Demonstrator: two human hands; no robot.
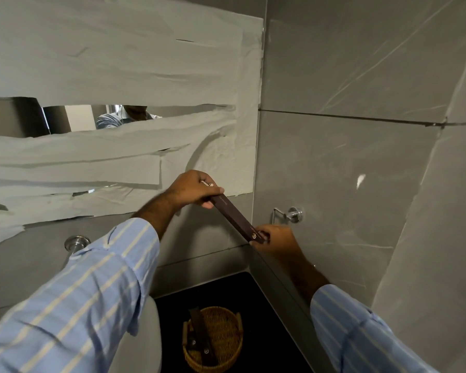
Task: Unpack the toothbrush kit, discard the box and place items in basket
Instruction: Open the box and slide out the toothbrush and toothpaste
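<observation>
I hold a long, slim dark brown toothbrush box (236, 217) up in front of the grey wall, tilted down to the right. My left hand (193, 189) grips its upper end, where a thin pale stick shows between my fingers. My right hand (276, 242) grips its lower end, the one with a small gold logo. Far below, a round woven basket (228, 316) stands on the black counter (267, 305). Inside it lie two more dark boxes (199, 335).
A mirror (119, 103) covered with taped paper strips fills the upper left. A chrome holder (291, 214) sticks out of the grey tiled wall just right of my hands. A chrome knob (76, 242) and a white basin edge (145, 343) are at the lower left.
</observation>
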